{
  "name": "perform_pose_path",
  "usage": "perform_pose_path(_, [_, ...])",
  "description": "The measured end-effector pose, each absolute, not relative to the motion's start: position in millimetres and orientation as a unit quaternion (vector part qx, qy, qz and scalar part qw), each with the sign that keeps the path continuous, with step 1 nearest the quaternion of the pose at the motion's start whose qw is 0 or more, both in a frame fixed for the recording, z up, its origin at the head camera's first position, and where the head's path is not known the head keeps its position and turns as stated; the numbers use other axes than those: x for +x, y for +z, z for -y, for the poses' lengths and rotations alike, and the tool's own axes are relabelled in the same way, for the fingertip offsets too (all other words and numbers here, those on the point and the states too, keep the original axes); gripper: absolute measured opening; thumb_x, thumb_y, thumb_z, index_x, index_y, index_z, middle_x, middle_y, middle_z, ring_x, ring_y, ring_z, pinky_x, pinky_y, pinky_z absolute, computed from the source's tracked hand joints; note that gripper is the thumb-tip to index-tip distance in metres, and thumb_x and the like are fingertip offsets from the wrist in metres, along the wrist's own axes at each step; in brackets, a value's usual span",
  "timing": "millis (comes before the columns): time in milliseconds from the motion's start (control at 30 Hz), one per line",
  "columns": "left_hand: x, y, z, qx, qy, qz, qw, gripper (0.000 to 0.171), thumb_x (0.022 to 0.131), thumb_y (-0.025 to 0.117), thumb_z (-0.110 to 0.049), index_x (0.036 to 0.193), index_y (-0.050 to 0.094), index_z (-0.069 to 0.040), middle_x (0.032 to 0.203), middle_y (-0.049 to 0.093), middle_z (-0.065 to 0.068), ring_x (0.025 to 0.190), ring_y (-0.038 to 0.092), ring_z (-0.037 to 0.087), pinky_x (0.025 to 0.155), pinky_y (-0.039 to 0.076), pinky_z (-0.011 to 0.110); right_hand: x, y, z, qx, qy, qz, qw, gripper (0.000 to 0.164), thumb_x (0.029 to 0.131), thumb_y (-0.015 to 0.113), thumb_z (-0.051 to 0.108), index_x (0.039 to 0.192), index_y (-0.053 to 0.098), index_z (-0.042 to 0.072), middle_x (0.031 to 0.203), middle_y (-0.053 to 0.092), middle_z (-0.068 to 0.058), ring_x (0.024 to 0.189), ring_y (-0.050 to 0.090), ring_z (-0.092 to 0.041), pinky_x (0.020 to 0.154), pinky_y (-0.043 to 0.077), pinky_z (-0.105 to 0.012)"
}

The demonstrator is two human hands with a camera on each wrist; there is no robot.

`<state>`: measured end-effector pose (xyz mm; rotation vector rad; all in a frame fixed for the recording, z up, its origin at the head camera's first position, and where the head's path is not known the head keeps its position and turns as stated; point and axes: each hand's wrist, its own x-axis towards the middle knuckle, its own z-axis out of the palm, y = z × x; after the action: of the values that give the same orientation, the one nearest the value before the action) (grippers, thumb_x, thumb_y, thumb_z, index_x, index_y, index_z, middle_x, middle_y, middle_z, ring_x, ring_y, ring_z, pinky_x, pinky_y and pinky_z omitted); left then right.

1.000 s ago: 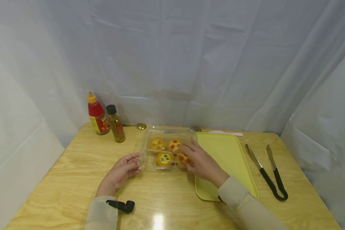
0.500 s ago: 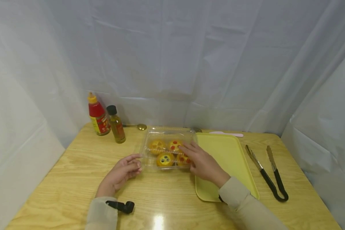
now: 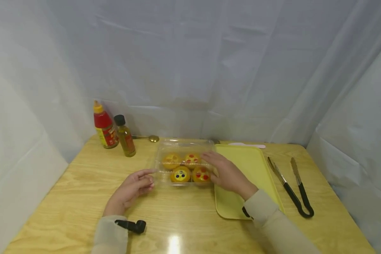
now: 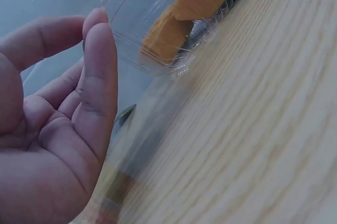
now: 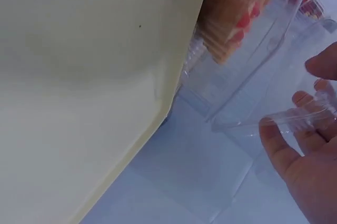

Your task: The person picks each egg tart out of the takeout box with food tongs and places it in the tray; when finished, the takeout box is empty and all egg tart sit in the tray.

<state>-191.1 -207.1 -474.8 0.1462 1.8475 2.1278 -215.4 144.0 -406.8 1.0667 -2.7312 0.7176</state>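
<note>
A clear plastic clamshell container stands on the wooden table. Several round, mini-pizza-like bakes with red, yellow and dark toppings lie inside it. At its left edge, my left hand pinches the thin plastic between thumb and a fingertip, as the left wrist view shows. My right hand holds its right side, thumb toward the front and fingers toward the back. In the right wrist view, the right fingers curl round a clear plastic edge; how far the lid stands from the base is hard to tell.
Right of the container, partly below the right forearm, lies a yellow tray. Beyond it are black-handled tongs. A pink utensil lies behind. A red sauce bottle, an oil bottle and a spoon are at back left.
My right hand has shifted from over the container's front right to its right side, uncovering the front right bake. The left hand stays almost in place. The whole view has shifted slightly.
</note>
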Motion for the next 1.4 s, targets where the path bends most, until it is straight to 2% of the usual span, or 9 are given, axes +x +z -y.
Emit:
perform_pose_path(167, [-190.5,-474.9,206.6,0.041,0.741,-0.650,0.163,0.051,0.099,0.058,-0.008,0.144,0.039,0.007,0.099,0.060,0.009,0.087,0.063,0.014,0.080,0.054,0.029,-219.2,-401.9,-149.5,0.365,0.272,0.888,0.067,0.059,0.088,0.073,0.004,0.143,0.051,0.009,0.147,0.047,-0.010,0.138,0.038,-0.031,0.108,0.036,-0.049])
perform_pose_path(400, [-189.3,-471.5,200.7,0.029,0.736,-0.657,0.162,0.052,0.103,0.054,-0.014,0.146,0.035,0.007,0.103,0.058,0.010,0.090,0.059,0.014,0.083,0.053,0.028,-228.6,-388.4,-155.3,0.359,0.325,0.872,0.075,0.055,0.090,0.074,0.022,0.139,0.054,0.007,0.139,0.055,-0.008,0.129,0.050,-0.028,0.103,0.042,-0.046])
perform_pose_path(567, [-190.6,-470.5,195.8,0.021,0.735,-0.659,0.158,0.048,0.104,0.050,-0.013,0.145,0.036,0.008,0.103,0.057,0.010,0.093,0.058,0.016,0.084,0.052,0.028,-237.5,-384.1,-159.1,0.346,0.347,0.868,0.081,0.055,0.091,0.073,0.025,0.140,0.054,0.007,0.138,0.056,-0.007,0.127,0.052,-0.028,0.096,0.047,-0.049])
perform_pose_path(800, [-190.3,-472.0,194.6,0.018,0.740,-0.655,0.150,0.048,0.104,0.050,-0.013,0.145,0.036,0.008,0.104,0.058,0.011,0.094,0.059,0.018,0.086,0.052,0.030,-250.8,-378.9,-158.6,0.308,0.394,0.862,0.084,0.066,0.095,0.067,0.033,0.151,0.039,0.013,0.136,0.057,-0.011,0.124,0.053,-0.025,0.093,0.047,-0.049])
perform_pose_path(900, [-190.8,-473.0,194.2,0.018,0.744,-0.652,0.145,0.049,0.103,0.052,-0.013,0.145,0.036,0.008,0.105,0.058,0.011,0.095,0.059,0.018,0.086,0.052,0.030,-256.4,-376.8,-158.2,0.296,0.424,0.851,0.089,0.065,0.096,0.065,0.033,0.151,0.036,0.013,0.137,0.056,-0.012,0.125,0.051,-0.026,0.094,0.045,-0.050])
perform_pose_path(1100, [-195.0,-476.1,193.4,0.009,0.750,-0.647,0.139,0.049,0.103,0.053,-0.013,0.144,0.037,0.008,0.105,0.057,0.010,0.094,0.059,0.017,0.086,0.052,0.029,-268.4,-376.3,-157.8,0.280,0.470,0.831,0.099,0.053,0.100,0.061,0.028,0.142,0.038,0.006,0.137,0.053,-0.009,0.130,0.047,-0.027,0.096,0.040,-0.050])
perform_pose_path(1233, [-195.0,-478.5,192.9,0.004,0.751,-0.646,0.137,0.049,0.103,0.053,-0.013,0.143,0.037,0.009,0.107,0.056,0.010,0.094,0.059,0.017,0.086,0.052,0.029,-275.2,-376.9,-156.3,0.262,0.495,0.823,0.101,0.042,0.101,0.058,0.023,0.136,0.043,0.004,0.136,0.052,-0.010,0.132,0.044,-0.027,0.087,0.042,-0.046])
perform_pose_path(1400, [-193.3,-481.6,193.0,0.004,0.756,-0.640,0.134,0.050,0.101,0.056,-0.014,0.141,0.038,0.010,0.104,0.058,0.009,0.093,0.059,0.016,0.085,0.052,0.028,-286.8,-380.5,-154.8,0.238,0.542,0.800,0.102,0.038,0.102,0.055,0.017,0.135,0.047,-0.001,0.136,0.051,-0.018,0.124,0.051,-0.029,0.081,0.047,-0.040])
